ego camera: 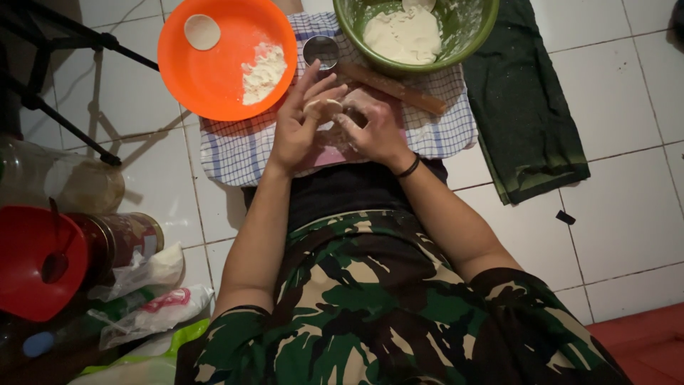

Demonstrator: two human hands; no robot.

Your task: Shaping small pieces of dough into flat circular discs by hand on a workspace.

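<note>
Camouflage sleeves (399,321) fill the foreground. Beyond them, left hand (303,121) and right hand (374,132) close together around a small dough piece (323,108) above a checked cloth (235,153). Farther off lie a rolling pin (395,89), an orange plate (214,71) and a green bowl (463,36).

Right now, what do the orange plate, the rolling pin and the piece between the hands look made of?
The orange plate looks like plastic: uniform bright colour, smooth with a soft sheen. The rolling pin seems wooden: brown, matte, flour-dusted. The piece held by the left hand and right hand looks like soft, pale, matte dough.
</note>
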